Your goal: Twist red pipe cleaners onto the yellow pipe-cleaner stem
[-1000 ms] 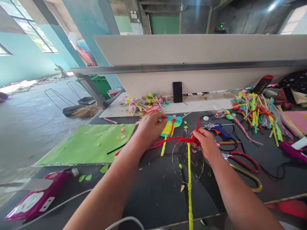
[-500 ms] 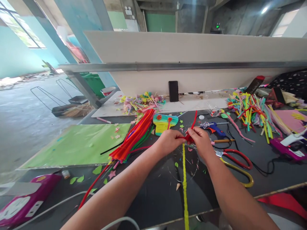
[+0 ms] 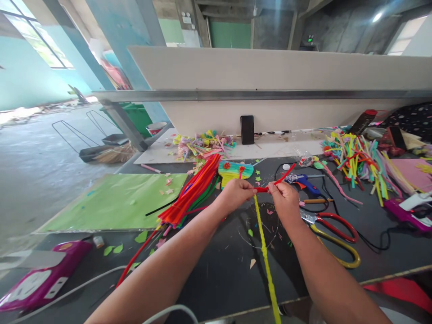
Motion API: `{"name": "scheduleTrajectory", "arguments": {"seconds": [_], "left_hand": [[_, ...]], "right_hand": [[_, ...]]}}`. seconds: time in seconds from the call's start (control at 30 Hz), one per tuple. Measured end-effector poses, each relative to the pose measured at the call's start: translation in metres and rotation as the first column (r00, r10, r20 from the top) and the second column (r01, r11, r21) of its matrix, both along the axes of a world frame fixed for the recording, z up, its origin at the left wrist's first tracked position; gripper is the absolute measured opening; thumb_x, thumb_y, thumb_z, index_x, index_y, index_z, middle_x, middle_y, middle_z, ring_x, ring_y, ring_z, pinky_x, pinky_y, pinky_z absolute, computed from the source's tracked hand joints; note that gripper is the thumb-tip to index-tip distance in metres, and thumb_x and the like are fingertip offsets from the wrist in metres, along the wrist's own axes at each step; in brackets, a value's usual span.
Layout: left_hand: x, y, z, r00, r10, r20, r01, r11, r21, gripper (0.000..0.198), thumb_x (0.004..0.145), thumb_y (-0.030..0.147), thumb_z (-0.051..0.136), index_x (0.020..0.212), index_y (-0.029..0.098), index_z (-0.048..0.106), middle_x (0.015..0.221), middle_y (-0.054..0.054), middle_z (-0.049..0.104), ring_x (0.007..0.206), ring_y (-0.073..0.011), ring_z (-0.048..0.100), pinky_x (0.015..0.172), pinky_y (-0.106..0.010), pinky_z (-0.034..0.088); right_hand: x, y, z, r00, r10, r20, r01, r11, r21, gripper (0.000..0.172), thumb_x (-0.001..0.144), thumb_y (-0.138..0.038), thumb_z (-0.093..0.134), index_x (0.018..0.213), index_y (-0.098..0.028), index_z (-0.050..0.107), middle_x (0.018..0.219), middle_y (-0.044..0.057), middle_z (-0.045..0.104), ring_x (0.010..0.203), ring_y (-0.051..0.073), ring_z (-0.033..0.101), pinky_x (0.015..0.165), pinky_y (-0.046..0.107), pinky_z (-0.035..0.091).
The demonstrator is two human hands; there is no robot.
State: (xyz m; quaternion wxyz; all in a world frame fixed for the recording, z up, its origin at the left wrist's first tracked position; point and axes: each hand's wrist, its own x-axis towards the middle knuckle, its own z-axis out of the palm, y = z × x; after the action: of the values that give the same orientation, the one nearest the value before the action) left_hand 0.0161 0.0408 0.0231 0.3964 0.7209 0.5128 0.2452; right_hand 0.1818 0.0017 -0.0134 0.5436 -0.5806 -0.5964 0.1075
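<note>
Between my two hands a red pipe cleaner [image 3: 262, 189] is stretched nearly level above the dark table. My left hand [image 3: 237, 193] pinches it at the left; my right hand [image 3: 284, 196] pinches it further right, and its free end slants up past the fingers. A long yellow twisted pipe cleaner strip [image 3: 264, 252] hangs from the red one near my left fingertips and runs down past the table's front edge. Just behind my left hand lies a blue and yellow pipe cleaner piece [image 3: 236, 169] with red flower shapes. A bundle of red pipe cleaners [image 3: 194, 193] lies left of it.
Right of my right hand are scissors [image 3: 334, 229], a blue glue gun [image 3: 308, 183] and a pencil [image 3: 313, 201]. A phone [image 3: 247, 130] leans on the white board. Green sheets [image 3: 114, 200] and a purple power strip [image 3: 47, 274] lie left; pipe cleaner piles [image 3: 357, 157] stand at the back.
My hands have moved apart, pulling the red pipe cleaner out straight between them. Its free end has tipped from upright to slanting right. The yellow strip's lower end has swung right.
</note>
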Motion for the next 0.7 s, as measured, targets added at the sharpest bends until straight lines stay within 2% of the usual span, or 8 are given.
{"name": "scheduleTrajectory", "arguments": {"seconds": [0.17, 0.47, 0.7], "left_hand": [[-0.0022, 0.007, -0.0064, 1.0, 0.007, 0.006, -0.007, 1.0, -0.014, 0.029, 0.069, 0.042, 0.059, 0.064, 0.014, 0.063, 0.049, 0.002, 0.051, 0.041, -0.0062, 0.037, 0.043, -0.02, 0.025], [-0.0027, 0.0072, -0.0053, 0.999, 0.0, 0.039, 0.003, 0.998, -0.055, 0.031, 0.068, 0.044, 0.06, 0.064, 0.013, 0.062, 0.049, 0.003, 0.049, 0.04, -0.0051, 0.035, 0.041, -0.019, 0.023], [-0.0024, 0.0047, -0.0019, 0.994, -0.026, 0.11, 0.04, 0.99, -0.134, 0.03, 0.067, 0.043, 0.061, 0.066, 0.013, 0.06, 0.046, 0.004, 0.047, 0.038, -0.0049, 0.035, 0.039, -0.019, 0.023]], "right_hand": [[0.0014, 0.0009, -0.0002, 1.0, 0.008, -0.005, -0.008, 0.999, -0.034, 0.03, 0.084, -0.034, 0.051, 0.061, -0.018, 0.063, 0.064, 0.003, 0.062, 0.067, 0.016, 0.057, 0.065, 0.027, 0.039], [0.0027, 0.0004, 0.0017, 1.0, -0.018, -0.01, 0.016, 0.983, -0.185, 0.034, 0.081, -0.038, 0.051, 0.057, -0.018, 0.063, 0.051, 0.001, 0.058, 0.058, 0.017, 0.053, 0.06, 0.027, 0.035], [0.0038, 0.0019, 0.0013, 0.991, 0.009, -0.133, -0.045, 0.961, -0.271, 0.033, 0.079, -0.042, 0.052, 0.058, -0.017, 0.062, 0.054, 0.001, 0.062, 0.056, 0.016, 0.054, 0.057, 0.027, 0.035]]}}
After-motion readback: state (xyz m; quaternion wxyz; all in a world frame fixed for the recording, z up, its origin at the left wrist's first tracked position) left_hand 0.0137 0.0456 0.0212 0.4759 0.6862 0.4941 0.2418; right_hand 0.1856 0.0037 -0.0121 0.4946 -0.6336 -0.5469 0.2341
